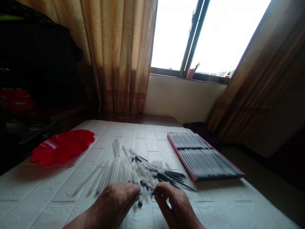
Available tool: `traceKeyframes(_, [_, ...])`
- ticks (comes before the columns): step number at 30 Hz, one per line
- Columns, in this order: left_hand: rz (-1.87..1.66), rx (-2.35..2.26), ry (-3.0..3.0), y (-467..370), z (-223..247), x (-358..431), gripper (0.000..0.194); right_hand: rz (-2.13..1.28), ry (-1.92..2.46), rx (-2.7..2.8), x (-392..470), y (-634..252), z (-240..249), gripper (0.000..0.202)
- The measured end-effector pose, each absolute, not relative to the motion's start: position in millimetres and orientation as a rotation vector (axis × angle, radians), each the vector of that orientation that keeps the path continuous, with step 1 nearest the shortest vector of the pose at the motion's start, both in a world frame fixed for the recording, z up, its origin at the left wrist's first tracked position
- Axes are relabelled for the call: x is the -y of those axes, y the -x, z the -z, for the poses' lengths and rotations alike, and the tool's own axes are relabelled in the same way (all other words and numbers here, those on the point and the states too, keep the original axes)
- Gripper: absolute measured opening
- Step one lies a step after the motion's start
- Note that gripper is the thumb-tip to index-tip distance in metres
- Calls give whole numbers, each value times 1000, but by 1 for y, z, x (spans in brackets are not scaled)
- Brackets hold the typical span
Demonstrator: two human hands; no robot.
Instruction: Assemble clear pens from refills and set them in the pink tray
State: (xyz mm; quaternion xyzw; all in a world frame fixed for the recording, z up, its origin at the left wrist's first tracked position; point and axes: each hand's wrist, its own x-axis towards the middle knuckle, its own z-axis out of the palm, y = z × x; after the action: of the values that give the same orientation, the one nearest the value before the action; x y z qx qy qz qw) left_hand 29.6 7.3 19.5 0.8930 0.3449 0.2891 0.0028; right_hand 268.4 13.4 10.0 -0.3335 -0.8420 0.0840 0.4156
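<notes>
By the pile (115,171), left hand (116,199) and right hand (173,201) are closely pinching a tube (146,193); tilting could be bending it.

Over on the white bench (152,140), a pink-edged tray (180,156) carries two ranks of slim grey sticks (209,162). Just left of the tray spread loose clear tubes (116,171) and thin black rods (176,174); well left of it rests a scalloped red dish (64,144). Nearer than the tray and to its left, the person's left hand (119,198) and right hand (172,202) pinch a short pale tube (146,193) by its ends. Beyond the tray rises a bright window (173,35).
</notes>
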Motion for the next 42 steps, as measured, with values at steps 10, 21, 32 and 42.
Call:
traceKeyframes(10, [-916,-1067,-2804,-32,-19,-4,17,-130,896,2289,-14,-271,-12,23])
traceKeyframes(21, [-910,-1086,-2822,-31,-19,-4,20,-167,845,2229,-13,-271,-10,8])
traceKeyframes(32, [-915,-1090,-2744,-31,-11,-5,21,-113,843,2208,-15,-268,1,24])
traceKeyframes(42, [-1170,-1155,-2182,-14,-27,-20,14,-494,1017,2124,-16,-278,-18,30])
